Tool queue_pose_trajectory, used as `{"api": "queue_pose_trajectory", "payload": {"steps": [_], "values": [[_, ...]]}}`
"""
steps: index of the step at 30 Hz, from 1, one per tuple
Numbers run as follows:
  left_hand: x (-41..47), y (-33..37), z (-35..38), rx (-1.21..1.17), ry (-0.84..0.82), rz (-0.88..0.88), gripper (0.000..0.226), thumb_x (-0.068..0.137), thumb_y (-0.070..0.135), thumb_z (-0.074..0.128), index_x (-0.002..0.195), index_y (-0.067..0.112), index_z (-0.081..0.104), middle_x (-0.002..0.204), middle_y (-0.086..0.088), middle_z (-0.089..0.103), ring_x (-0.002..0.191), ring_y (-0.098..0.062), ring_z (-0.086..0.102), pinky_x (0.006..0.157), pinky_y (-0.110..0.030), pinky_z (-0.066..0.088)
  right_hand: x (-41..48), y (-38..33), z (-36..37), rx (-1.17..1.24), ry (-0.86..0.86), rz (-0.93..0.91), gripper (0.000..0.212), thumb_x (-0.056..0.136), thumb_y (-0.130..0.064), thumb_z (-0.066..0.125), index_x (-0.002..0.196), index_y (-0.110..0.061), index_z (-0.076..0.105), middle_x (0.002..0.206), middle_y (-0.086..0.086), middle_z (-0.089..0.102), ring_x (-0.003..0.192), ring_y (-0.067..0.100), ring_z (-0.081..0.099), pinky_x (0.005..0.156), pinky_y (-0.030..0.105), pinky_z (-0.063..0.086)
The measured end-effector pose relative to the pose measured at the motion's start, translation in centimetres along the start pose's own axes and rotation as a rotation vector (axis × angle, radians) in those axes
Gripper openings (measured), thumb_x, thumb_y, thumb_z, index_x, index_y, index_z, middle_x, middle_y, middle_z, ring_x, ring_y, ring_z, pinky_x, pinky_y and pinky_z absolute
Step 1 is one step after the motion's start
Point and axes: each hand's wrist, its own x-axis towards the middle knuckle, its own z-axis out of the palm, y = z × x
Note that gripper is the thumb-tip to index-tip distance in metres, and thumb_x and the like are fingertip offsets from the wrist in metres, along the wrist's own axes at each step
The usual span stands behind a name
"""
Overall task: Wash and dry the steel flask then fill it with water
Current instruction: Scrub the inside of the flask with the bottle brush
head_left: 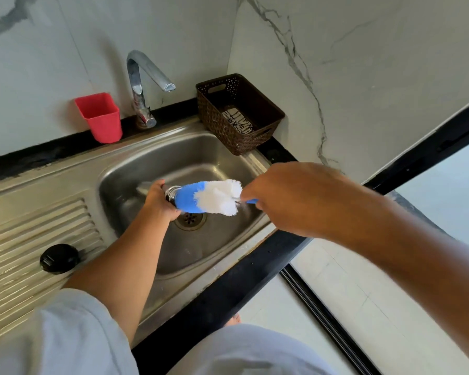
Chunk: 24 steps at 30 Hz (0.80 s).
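Over the steel sink, my left hand grips the steel flask near its neck; most of its body is hidden behind my fingers and blurred. My right hand holds the blue handle of a bottle brush. The brush's blue and white bristles sit right at the flask's threaded mouth, pointing left into it. The flask lies roughly sideways above the drain. A black round lid rests on the ribbed draining board at left.
The chrome tap stands behind the basin, no water visibly running. A red plastic cup sits left of it. At the back right stands a brown woven basket holding a scrubber. The counter's black edge runs along the front.
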Motion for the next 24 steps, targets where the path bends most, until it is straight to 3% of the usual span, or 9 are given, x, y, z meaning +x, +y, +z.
{"api": "queue_pose_trajectory", "payload": {"steps": [3,6,9,11,13,15,17,20,24], "values": [[0.8,0.3,-1.5,-0.071,0.018,0.022,0.044,0.097,0.044,0.066,0.122,0.008,0.058,0.093,-0.011,0.07,0.082,-0.028,0.071,0.076,-0.044,0.058,-0.8,1.4,-0.2,0.029,0.02,0.044,0.04,0.105,-0.015,0.051,0.135,-0.04,0.062,0.096,-0.005,0.064,0.075,0.011,0.058,0.07,0.032,0.054],[0.4,-0.2,-2.0,-0.151,-0.002,0.036,0.055,0.089,0.054,0.075,0.115,0.008,0.063,0.088,-0.007,0.072,0.075,-0.022,0.072,0.065,-0.038,0.058,-0.4,2.8,0.4,0.17,-0.017,0.107,0.04,0.108,-0.021,0.049,0.143,-0.038,0.058,0.097,-0.004,0.064,0.069,0.006,0.056,0.063,0.027,0.047],[-0.6,-1.6,-1.3,-0.207,-0.163,0.035,0.066,0.087,0.063,0.073,0.128,0.013,0.069,0.111,-0.006,0.078,0.092,-0.023,0.078,0.079,-0.038,0.064,2.0,1.7,3.2,0.404,-0.018,0.116,0.039,0.11,-0.02,0.046,0.146,-0.03,0.058,0.1,-0.009,0.065,0.061,0.0,0.051,0.057,0.013,0.039],[-2.5,-2.8,-0.6,-0.197,-0.295,0.05,0.062,0.093,0.063,0.065,0.133,0.015,0.07,0.122,-0.006,0.076,0.108,-0.024,0.075,0.097,-0.04,0.06,4.2,-0.7,6.0,0.468,-0.029,0.131,0.038,0.109,-0.017,0.043,0.143,-0.025,0.059,0.118,-0.002,0.07,0.081,0.009,0.063,0.072,0.023,0.052],[-3.7,-3.7,-0.5,-0.186,-0.341,0.058,0.056,0.098,0.059,0.061,0.128,0.013,0.071,0.112,-0.007,0.078,0.093,-0.023,0.076,0.09,-0.036,0.06,6.3,-2.9,7.7,0.516,0.003,0.205,0.035,0.107,-0.013,0.041,0.135,-0.019,0.062,0.127,0.008,0.07,0.104,0.026,0.067,0.089,0.04,0.057],[-4.2,-4.0,-1.3,-0.185,-0.33,0.055,0.054,0.099,0.054,0.063,0.131,0.011,0.068,0.11,-0.008,0.077,0.089,-0.024,0.073,0.095,-0.038,0.057,7.0,-3.9,7.8,0.572,0.04,0.258,0.035,0.106,-0.012,0.041,0.133,-0.018,0.063,0.128,0.008,0.069,0.111,0.03,0.066,0.093,0.043,0.057],[-3.7,-3.6,-2.6,-0.216,-0.28,0.086,0.05,0.101,0.047,0.06,0.136,0.01,0.065,0.115,-0.01,0.077,0.1,-0.03,0.074,0.103,-0.046,0.055,6.3,-4.1,7.5,0.559,0.014,0.239,0.035,0.105,-0.014,0.042,0.132,-0.021,0.064,0.127,0.005,0.069,0.106,0.027,0.068,0.092,0.045,0.058],[-3.5,-2.9,-3.7,-0.318,-0.2,0.124,0.046,0.102,0.044,0.053,0.131,0.012,0.068,0.1,-0.011,0.079,0.093,-0.03,0.075,0.083,-0.044,0.061,4.7,-4.7,7.8,0.54,0.009,0.202,0.032,0.105,-0.019,0.04,0.126,-0.022,0.064,0.116,0.004,0.072,0.094,0.024,0.07,0.086,0.047,0.06],[-5.4,-4.2,-1.7,-0.251,-0.329,0.143,0.055,0.099,0.063,0.053,0.113,0.014,0.074,0.082,-0.006,0.073,0.064,-0.022,0.07,0.06,-0.032,0.059,7.1,-6.3,7.9,0.59,0.077,0.21,0.036,0.102,-0.016,0.044,0.131,-0.029,0.062,0.108,0.002,0.072,0.096,0.029,0.07,0.085,0.043,0.06]]}}
